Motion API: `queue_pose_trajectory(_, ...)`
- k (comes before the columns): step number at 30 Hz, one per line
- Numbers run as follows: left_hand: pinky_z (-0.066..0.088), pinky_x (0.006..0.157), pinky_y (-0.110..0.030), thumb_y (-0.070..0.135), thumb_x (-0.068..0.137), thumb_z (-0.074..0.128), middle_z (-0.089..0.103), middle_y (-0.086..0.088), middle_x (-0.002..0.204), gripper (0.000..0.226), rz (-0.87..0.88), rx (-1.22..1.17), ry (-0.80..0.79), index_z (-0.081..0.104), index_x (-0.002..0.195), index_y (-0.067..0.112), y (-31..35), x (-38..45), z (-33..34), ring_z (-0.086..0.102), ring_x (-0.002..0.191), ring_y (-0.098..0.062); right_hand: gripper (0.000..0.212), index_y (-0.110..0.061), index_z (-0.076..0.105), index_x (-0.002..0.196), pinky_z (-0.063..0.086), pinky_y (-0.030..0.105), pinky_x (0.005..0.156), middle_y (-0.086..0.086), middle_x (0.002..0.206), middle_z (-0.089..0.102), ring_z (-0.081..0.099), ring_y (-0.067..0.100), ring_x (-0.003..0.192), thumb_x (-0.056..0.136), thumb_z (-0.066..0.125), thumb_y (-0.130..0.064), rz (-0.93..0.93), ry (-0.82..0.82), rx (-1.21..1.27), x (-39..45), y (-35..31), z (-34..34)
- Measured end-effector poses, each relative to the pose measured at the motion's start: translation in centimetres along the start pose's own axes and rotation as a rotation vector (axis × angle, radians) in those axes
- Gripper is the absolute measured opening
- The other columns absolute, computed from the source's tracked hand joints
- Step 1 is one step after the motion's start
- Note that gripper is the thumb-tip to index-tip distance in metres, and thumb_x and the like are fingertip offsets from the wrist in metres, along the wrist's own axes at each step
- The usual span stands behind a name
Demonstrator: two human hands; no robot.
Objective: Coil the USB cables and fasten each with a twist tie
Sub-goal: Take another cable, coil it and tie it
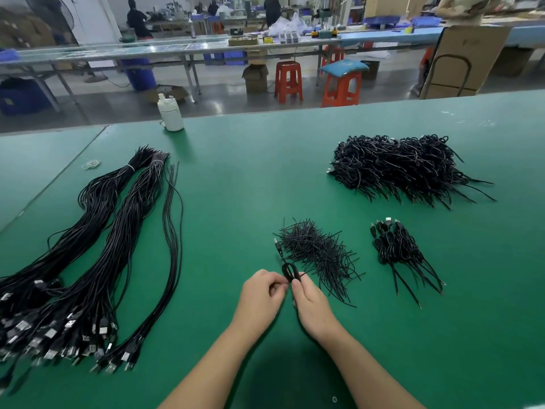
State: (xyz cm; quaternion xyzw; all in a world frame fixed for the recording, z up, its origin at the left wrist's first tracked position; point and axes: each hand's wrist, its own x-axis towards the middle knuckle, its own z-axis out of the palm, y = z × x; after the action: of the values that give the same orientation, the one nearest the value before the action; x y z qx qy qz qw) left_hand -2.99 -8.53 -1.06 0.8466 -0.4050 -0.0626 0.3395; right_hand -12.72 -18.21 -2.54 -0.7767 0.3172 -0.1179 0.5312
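Observation:
A small coiled black USB cable point(288, 269) is held upright between both hands over the green table point(236, 178), its plug end trailing up to the left. My left hand point(261, 296) pinches the coil's lower left side. My right hand point(309, 305) pinches it from the right, where a black twist tie point(302, 274) sticks out. A loose heap of black twist ties point(318, 252) lies just beyond my right hand. Long uncoiled cables point(97, 255) lie in bundles at the left. A few coiled, tied cables point(398, 246) rest at the right.
A large heap of coiled cables point(404, 166) sits at the far right. A white bottle point(170, 113) stands near the table's far edge, and a rubber band point(91, 164) lies at the far left. Orange stools point(339, 87) and workbenches stand beyond the table.

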Motion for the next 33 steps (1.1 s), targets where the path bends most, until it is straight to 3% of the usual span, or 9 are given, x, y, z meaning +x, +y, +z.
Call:
queue_pose_trajectory(4,0.045,0.060,-0.035,0.008,0.082,0.065,0.056,-0.004,0.076,0.010,0.546,0.439,0.243,0.061,0.074,0.013,-0.1,-0.6,-0.1,0.053,0.069,-0.024,0.031,-0.019,0.039,0.074,0.035,0.032,0.061,-0.007,0.066,0.040,0.036,0.011,0.060,0.105,0.040,-0.025,0.060,-0.066,0.177,0.4,0.3,0.0)
queue_pose_trajectory(7,0.047,0.082,-0.037,0.004,0.087,0.054,0.065,-0.009,0.099,0.013,0.755,0.460,0.283,0.065,0.084,0.010,-0.2,-0.3,-0.8,0.062,0.103,-0.031,0.028,-0.019,0.038,0.077,0.024,0.027,0.044,-0.007,0.057,0.031,0.027,0.011,0.049,0.105,0.038,-0.024,0.108,-0.137,0.309,0.7,0.4,-0.2)
queue_pose_trajectory(10,0.043,0.105,-0.039,0.000,0.086,0.041,0.067,-0.006,0.116,0.028,0.846,0.432,0.145,0.067,0.091,0.011,0.0,0.3,-1.9,0.058,0.124,-0.023,0.027,-0.019,0.040,0.075,0.026,0.028,0.042,-0.007,0.052,0.029,0.027,0.013,0.046,0.100,0.034,-0.028,0.094,-0.205,0.290,1.0,0.2,-0.8)
queue_pose_trajectory(12,0.041,0.104,-0.035,0.000,0.080,0.041,0.070,-0.001,0.105,0.028,0.731,0.368,0.034,0.064,0.089,0.013,0.6,0.6,-2.4,0.065,0.108,-0.019,0.027,-0.020,0.041,0.071,0.029,0.027,0.043,-0.006,0.053,0.030,0.028,0.014,0.048,0.092,0.036,-0.036,0.080,-0.229,0.252,0.9,-0.2,-1.0)
queue_pose_trajectory(17,0.045,0.077,-0.028,0.018,0.094,0.058,0.067,0.011,0.080,0.010,0.137,0.012,-0.085,0.064,0.087,0.024,1.0,0.4,-2.3,0.058,0.078,-0.010,0.023,-0.016,0.043,0.073,0.024,0.037,0.052,-0.001,0.058,0.032,0.028,0.017,0.054,0.078,0.039,-0.039,0.085,-0.221,0.219,0.2,-0.7,-0.8)
queue_pose_trajectory(20,0.039,0.068,-0.009,0.013,0.091,0.062,0.065,0.018,0.073,0.016,-0.051,-0.133,-0.086,0.067,0.082,0.025,1.6,0.7,-2.4,0.057,0.071,0.008,0.032,-0.013,0.051,0.087,0.040,0.040,0.071,0.002,0.079,0.059,0.052,0.024,0.074,0.096,0.037,-0.041,-0.009,-0.133,-0.098,-0.4,-0.3,-0.2)
queue_pose_trajectory(23,0.036,0.066,-0.003,0.015,0.091,0.062,0.064,0.018,0.074,0.017,-0.136,-0.103,-0.131,0.068,0.080,0.027,1.6,0.9,-2.6,0.056,0.073,0.008,0.031,-0.021,0.044,0.089,0.041,0.041,0.069,-0.002,0.078,0.058,0.056,0.026,0.077,0.104,0.027,-0.041,-0.187,0.005,-0.450,-1.6,0.4,0.8)
queue_pose_trajectory(27,0.036,0.061,-0.007,0.019,0.089,0.064,0.065,0.014,0.076,0.015,-0.197,-0.043,-0.190,0.064,0.078,0.030,1.0,0.8,-3.1,0.057,0.073,-0.004,0.024,-0.025,0.038,0.085,0.035,0.040,0.062,-0.009,0.069,0.046,0.051,0.023,0.066,0.104,0.028,-0.037,-0.316,0.041,-0.565,-2.0,0.5,1.6)
queue_pose_trajectory(33,0.046,0.084,-0.030,0.033,0.092,0.063,0.064,0.003,0.092,0.018,-0.144,0.060,-0.093,0.071,0.087,0.018,1.3,0.2,-2.9,0.059,0.090,-0.015,0.024,-0.018,0.049,0.091,0.041,0.040,0.064,-0.004,0.073,0.056,0.055,0.023,0.068,0.104,0.033,-0.031,-0.341,0.063,-0.543,-2.2,0.3,1.6)
